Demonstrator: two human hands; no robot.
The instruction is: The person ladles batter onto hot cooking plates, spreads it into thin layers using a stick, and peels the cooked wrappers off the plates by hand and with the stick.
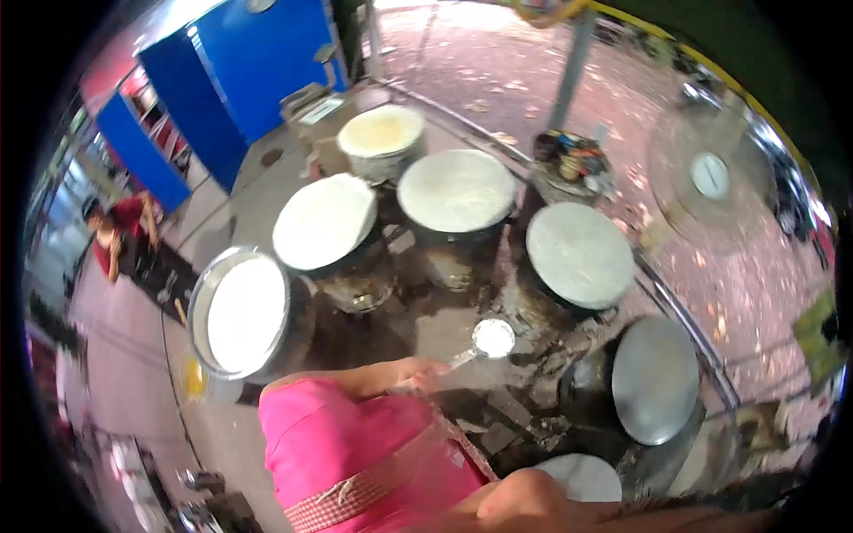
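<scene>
My left hand (419, 374) is closed around the handle of a ladle (462, 359). White liquid (494, 338) fills the ladle's bowl, which hangs over the floor between the round griddles. Closest to the bowl is a griddle covered with a pale, thin layer (582, 255). To the left, a wide metal pot (201, 345) holds bright white liquid (242, 315). My right arm (524, 499) runs along the bottom edge toward the right, and its hand is lost at the dark border.
Several more covered griddles (457, 190) stand on drum-like stoves. A grey griddle (656, 380) is at the right, another pale round surface (582, 480) lower down. Cluttered items sit on a stand (573, 164) by a pole. A person (133, 240) stands at the far left near blue panels (275, 62).
</scene>
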